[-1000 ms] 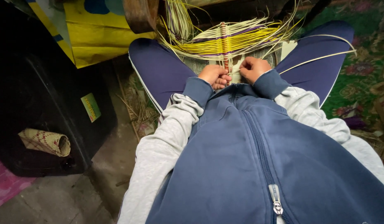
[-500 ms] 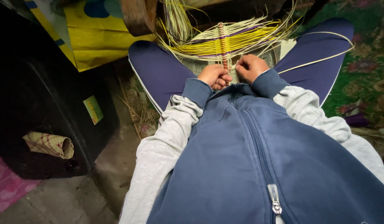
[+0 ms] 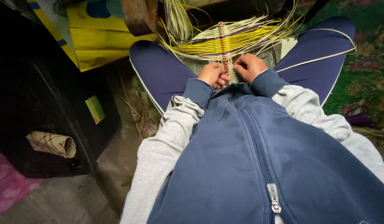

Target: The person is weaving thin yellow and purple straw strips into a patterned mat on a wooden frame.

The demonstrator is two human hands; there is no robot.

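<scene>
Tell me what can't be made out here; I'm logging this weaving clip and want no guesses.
Head view only:
- Fingertips of the left hand and right hand: curled under, grip unclear.
- Near end of the yellow, cream and purple woven straw strip: behind both hands.
- Loose straw bundle: cut off by the top edge.
- Rolled patterned mat: far end lost in dark shadow.

The floor is bare grey concrete (image 3: 55,203), quite dim. On the left stands a large black box (image 3: 47,112) and a pink patterned mat (image 3: 9,188) lies beside it. On the right is a green flowered carpet (image 3: 366,74).
</scene>
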